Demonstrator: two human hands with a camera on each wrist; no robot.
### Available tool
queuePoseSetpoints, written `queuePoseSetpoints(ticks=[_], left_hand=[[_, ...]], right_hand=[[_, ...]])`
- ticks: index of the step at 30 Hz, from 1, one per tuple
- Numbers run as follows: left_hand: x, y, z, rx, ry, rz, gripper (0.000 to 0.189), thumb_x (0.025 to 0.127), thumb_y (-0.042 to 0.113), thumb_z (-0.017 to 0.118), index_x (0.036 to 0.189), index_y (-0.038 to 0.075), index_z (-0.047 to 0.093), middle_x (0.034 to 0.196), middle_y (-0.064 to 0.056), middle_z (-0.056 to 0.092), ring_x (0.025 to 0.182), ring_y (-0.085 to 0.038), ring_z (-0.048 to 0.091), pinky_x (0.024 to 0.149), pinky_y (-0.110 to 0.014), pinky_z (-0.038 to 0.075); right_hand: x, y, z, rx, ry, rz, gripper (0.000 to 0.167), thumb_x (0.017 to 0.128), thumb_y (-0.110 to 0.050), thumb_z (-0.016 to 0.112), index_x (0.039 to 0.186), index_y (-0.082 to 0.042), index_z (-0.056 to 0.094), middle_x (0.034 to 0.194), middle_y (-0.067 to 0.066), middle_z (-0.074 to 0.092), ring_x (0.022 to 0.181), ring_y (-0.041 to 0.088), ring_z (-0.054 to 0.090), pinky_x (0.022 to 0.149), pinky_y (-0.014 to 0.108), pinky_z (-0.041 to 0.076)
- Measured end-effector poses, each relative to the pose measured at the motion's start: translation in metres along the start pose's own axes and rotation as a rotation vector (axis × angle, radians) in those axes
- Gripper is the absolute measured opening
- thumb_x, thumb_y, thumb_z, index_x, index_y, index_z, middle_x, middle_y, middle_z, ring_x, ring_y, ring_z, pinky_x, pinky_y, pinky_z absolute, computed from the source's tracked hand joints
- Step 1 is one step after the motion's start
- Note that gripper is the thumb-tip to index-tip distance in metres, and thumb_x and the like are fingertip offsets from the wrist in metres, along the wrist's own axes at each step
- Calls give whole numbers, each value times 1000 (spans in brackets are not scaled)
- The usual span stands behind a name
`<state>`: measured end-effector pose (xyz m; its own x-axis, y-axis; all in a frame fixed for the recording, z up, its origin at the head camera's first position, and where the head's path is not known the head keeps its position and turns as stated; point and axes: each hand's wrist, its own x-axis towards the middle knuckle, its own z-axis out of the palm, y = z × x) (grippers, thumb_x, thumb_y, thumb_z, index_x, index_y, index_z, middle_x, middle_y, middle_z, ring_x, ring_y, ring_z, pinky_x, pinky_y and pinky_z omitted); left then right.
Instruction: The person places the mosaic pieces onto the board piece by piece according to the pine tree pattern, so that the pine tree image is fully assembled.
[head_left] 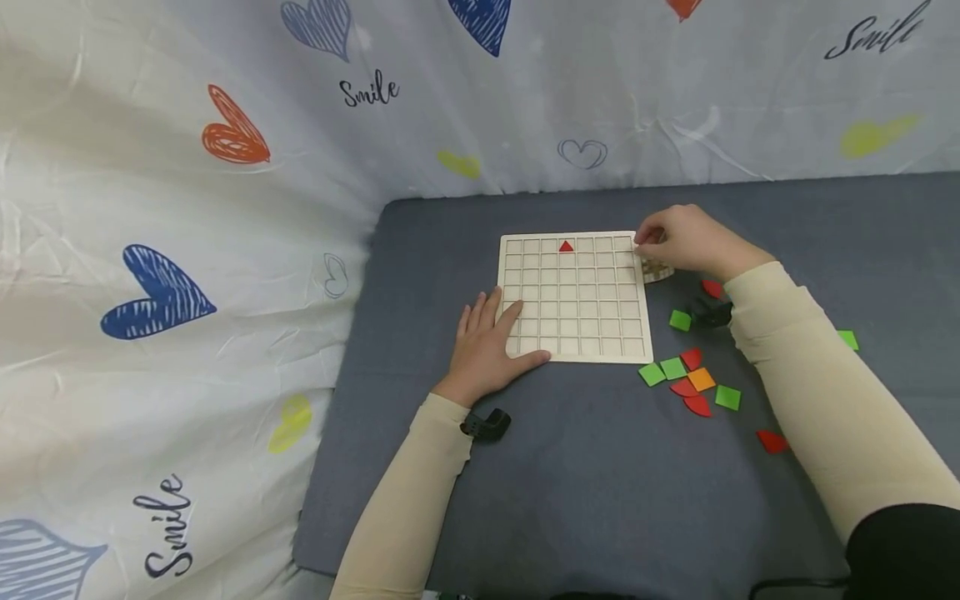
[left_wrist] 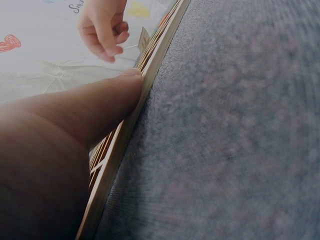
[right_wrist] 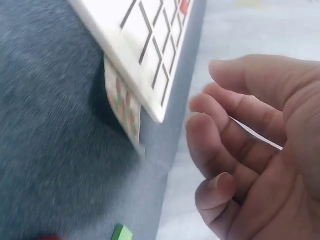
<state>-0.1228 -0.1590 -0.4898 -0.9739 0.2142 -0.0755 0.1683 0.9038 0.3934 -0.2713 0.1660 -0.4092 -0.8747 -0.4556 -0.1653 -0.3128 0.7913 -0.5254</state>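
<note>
A pale wooden grid board [head_left: 577, 292] lies on the grey table, with one red triangle [head_left: 566, 247] in its far row. My left hand [head_left: 486, 346] rests at the board's near left corner, fingers spread along the left edge. In the left wrist view its thumb [left_wrist: 112, 97] presses on the near rim. By the far right corner hovers my right hand [head_left: 693, 240]. Its fingers [right_wrist: 202, 140] curl loosely in the right wrist view, with a gap below the thumb and nothing held. A colourfully patterned card [right_wrist: 122, 102] sticks out from under the board's right edge.
Right of the board, loose flat pieces lie scattered: green squares [head_left: 727, 397], red rounded wedges [head_left: 697, 406] and an orange square [head_left: 701, 380]. One red piece [head_left: 772, 442] sits nearer, beside the right sleeve. A white printed curtain [head_left: 525, 108] hangs behind the table and at its left.
</note>
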Motion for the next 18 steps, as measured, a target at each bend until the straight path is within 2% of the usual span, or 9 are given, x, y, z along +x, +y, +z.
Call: queuePoseSetpoints(ticks=[8, 12, 18], left_hand=[[1, -2, 1, 4, -3, 8, 98, 89, 75, 66, 166, 23, 34, 177, -8, 7, 164, -29, 1, 131, -50, -1], [0, -3, 2, 8, -3, 15, 99, 89, 76, 66, 166, 23, 34, 177, -8, 7, 164, -30, 1, 131, -50, -2], [0, -2, 1, 10, -3, 22, 99, 89, 75, 67, 167, 22, 33, 177, -9, 8, 164, -29, 0, 131, -50, -3]], right_hand=[[-30, 2, 2, -40, -28, -1, 20, 98, -20, 74, 104, -2, 76, 91, 10, 72, 70, 23, 59, 58, 36, 49], [-45, 7, 7, -48, -44, -20, 17, 95, -18, 76, 101, -2, 75, 87, 6, 72, 70, 20, 60, 60, 36, 49], [-68, 16, 15, -66, -101, -7, 23, 91, -19, 81, 104, 0, 74, 90, 4, 72, 76, 18, 62, 68, 39, 52]])
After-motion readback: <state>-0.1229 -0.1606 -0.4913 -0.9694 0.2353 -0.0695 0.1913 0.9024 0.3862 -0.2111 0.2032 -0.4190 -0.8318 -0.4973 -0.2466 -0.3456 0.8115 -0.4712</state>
